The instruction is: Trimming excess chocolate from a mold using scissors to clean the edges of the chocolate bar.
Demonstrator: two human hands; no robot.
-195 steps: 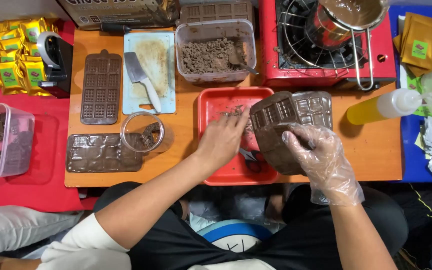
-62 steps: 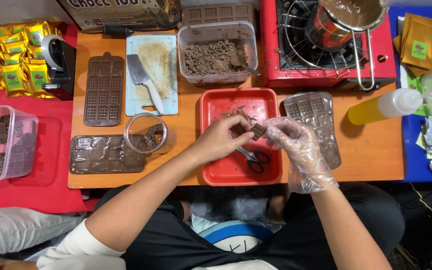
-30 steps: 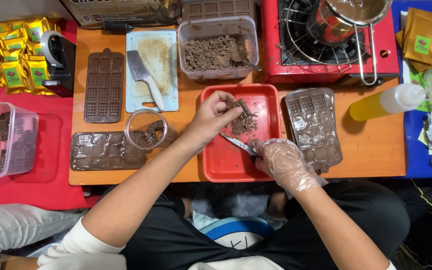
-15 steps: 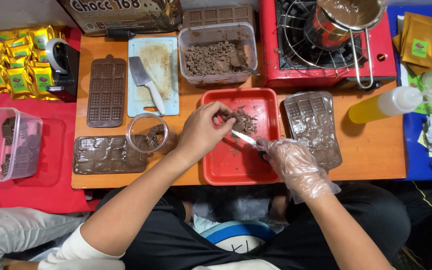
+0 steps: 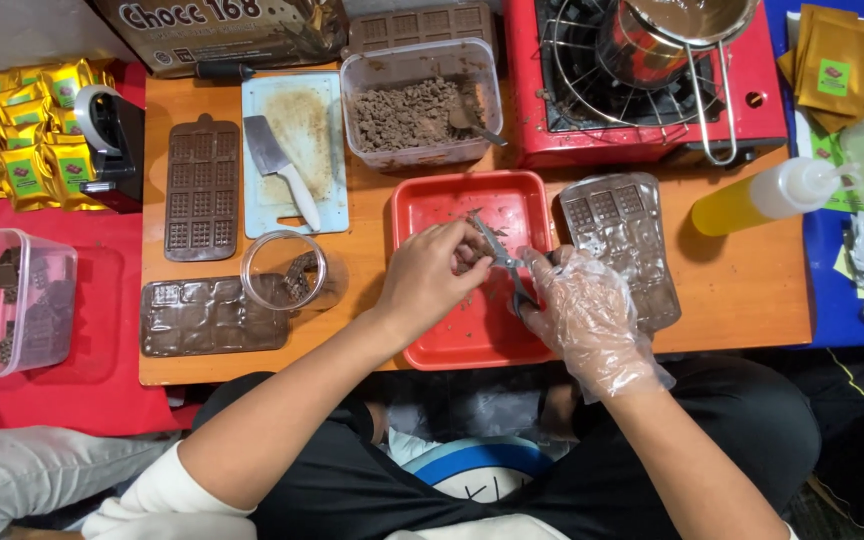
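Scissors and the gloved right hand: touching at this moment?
Touching. The head view shows the right hand, in a clear glove, closed around the handles of the scissors over the red tray.

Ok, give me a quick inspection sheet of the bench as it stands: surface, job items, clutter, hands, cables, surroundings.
Surface: wooden table, smeared near the moulds.
Job's things: red tray holding brown chocolate bits; scissors over it; clear mould just right of the tray.
Clutter: cleaver on a cutting board, brown mould, filled mould, glass jar, tub of crumbs, yellow squeeze bottle.
Grippers: left hand, bare, pinches a chocolate piece at the blades; right hand, in a clear glove, works the scissors.
Cables: nothing seen.
Surroundings: red stove with a pot, gold packets, pink bin.
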